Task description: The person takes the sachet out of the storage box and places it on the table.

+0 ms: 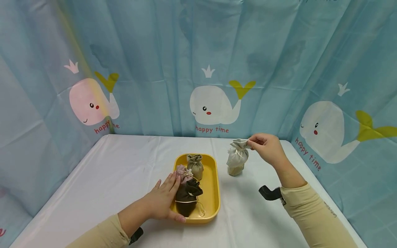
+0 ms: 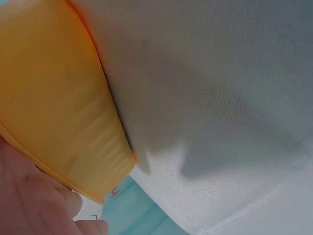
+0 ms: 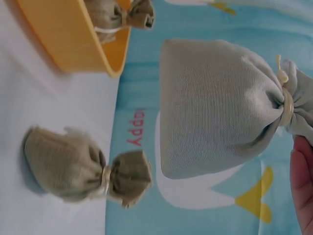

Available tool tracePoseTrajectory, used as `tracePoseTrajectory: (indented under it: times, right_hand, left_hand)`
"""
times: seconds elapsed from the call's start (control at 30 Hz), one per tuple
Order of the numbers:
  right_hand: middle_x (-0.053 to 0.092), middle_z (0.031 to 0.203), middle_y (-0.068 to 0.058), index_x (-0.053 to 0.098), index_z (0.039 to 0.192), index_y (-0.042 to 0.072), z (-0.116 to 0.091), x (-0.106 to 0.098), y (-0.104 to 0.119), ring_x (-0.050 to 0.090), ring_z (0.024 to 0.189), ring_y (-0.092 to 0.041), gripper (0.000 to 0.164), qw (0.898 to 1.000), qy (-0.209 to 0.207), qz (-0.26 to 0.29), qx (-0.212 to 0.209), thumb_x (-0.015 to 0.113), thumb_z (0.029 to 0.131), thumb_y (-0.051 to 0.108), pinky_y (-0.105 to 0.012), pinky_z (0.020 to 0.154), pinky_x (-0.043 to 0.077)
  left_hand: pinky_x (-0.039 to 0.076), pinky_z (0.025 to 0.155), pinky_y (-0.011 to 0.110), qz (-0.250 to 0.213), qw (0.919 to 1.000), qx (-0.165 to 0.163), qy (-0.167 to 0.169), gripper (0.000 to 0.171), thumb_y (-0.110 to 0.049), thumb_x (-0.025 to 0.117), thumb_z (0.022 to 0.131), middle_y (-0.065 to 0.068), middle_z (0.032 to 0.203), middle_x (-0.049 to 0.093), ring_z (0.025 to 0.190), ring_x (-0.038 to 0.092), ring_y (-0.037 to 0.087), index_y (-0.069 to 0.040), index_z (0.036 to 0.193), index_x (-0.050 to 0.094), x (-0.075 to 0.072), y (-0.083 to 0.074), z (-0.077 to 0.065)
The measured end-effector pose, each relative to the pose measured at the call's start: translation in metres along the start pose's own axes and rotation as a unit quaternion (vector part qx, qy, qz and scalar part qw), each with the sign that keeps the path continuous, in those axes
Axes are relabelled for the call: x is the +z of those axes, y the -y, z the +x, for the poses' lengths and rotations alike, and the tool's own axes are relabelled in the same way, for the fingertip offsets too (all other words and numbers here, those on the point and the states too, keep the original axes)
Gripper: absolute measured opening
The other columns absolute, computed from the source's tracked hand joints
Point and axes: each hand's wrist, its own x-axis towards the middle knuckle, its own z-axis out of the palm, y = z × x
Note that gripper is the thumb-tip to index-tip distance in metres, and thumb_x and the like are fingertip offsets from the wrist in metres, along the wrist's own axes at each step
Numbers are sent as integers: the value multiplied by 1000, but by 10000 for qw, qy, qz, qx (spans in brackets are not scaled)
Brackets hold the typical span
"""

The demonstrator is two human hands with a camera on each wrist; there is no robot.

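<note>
My right hand (image 1: 268, 148) pinches the gathered top of a light grey drawstring pouch (image 1: 237, 157), and the pouch hangs above the table. Just behind and below it, a tan pouch (image 3: 66, 164) stands on the white cloth, partly hidden in the head view. My left hand (image 1: 162, 201) rests along the left rim of a yellow tray (image 1: 211, 196), fingers straight and thumb at the front edge. Inside the tray are a dark brown pouch (image 1: 186, 201), a pinkish pouch (image 1: 180, 169) partly covered by neighbouring items, and an olive pouch (image 1: 196, 168) at the back.
A white cloth (image 1: 124, 165) covers the table. Blue curtains (image 1: 149, 69) printed with whales enclose the back and both sides. A black strap end (image 1: 270, 193) sticks out by the right sleeve.
</note>
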Motion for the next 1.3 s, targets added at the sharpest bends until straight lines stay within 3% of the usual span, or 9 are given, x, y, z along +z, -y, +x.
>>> tracePoseTrajectory:
  times: [0.27, 0.53, 0.7, 1.03, 1.3]
  right_hand:
    - [67, 82, -9, 70, 90, 7, -1, -15, -19, 60, 73, -17, 21, 9985, -316, -265, 359, 61, 89, 26, -31, 64, 47]
    - [67, 87, -14, 69, 91, 3, 2, -27, -41, 59, 68, -5, 22, 9955, -710, -242, 585, 60, 89, 23, -21, 62, 47]
    - [67, 87, -15, 68, 92, 3, 3, -32, -53, 58, 66, -1, 25, 9926, -826, -366, 806, 59, 90, 26, -24, 62, 46]
    - [67, 91, -16, 67, 94, 4, 2, -31, -70, 63, 76, -21, 27, 9881, -844, -554, 1161, 57, 91, 28, -35, 65, 47]
    - [67, 85, -15, 67, 89, 2, 4, -16, -93, 64, 72, -22, 20, 9892, -740, -618, 1101, 59, 90, 20, -39, 67, 50]
  left_hand:
    - [10, 106, 58, -4, 10000, 15, 20, 134, -91, 42, 50, 13, 153, -3, 139, -3, 30, -7, 147, 6, -1, -1, -1]
    - [11, 106, 58, 9, 10000, 25, 7, 134, -91, 42, 50, 13, 153, -4, 139, -3, 30, -7, 147, 5, -1, -1, -1]
    - [11, 106, 58, -13, 10000, 12, -5, 134, -91, 42, 49, 13, 153, -4, 139, -3, 30, -7, 147, 6, -1, -1, -1]
    - [9, 106, 58, -41, 10000, -14, -9, 135, -91, 42, 49, 12, 153, -5, 139, -5, 29, -8, 147, 5, 0, -1, -1]
    - [8, 106, 58, -78, 10000, -4, 3, 134, -91, 43, 50, 12, 153, -5, 139, -6, 29, -8, 147, 5, -1, -1, 0]
